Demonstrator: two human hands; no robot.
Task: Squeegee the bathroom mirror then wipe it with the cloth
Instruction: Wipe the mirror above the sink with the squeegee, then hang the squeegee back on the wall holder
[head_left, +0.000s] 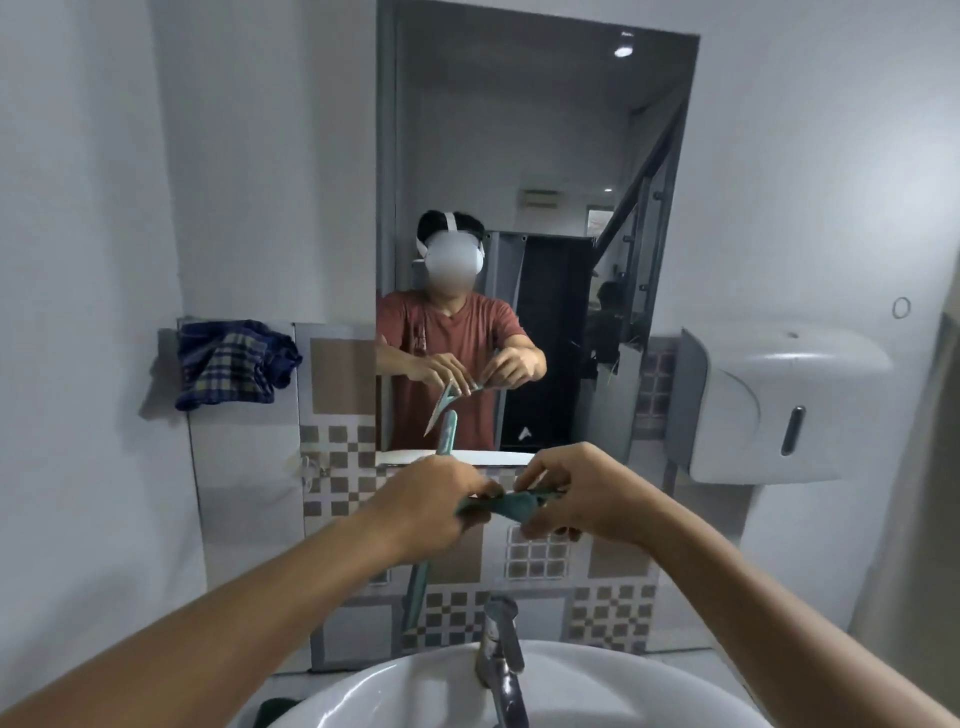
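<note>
No legible text, label or number anywhere.

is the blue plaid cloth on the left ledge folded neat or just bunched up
Bunched up: the blue plaid cloth lies crumpled on the tiled ledge, uneven folds drooping over its front edge.

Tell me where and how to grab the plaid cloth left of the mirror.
Pinch the bunched top of the plaid cloth, coming from the front and slightly above: it is heaped on the tiled ledge against the wall, folds draping forward. The left hand is nearer but grips the squeegee.
</note>
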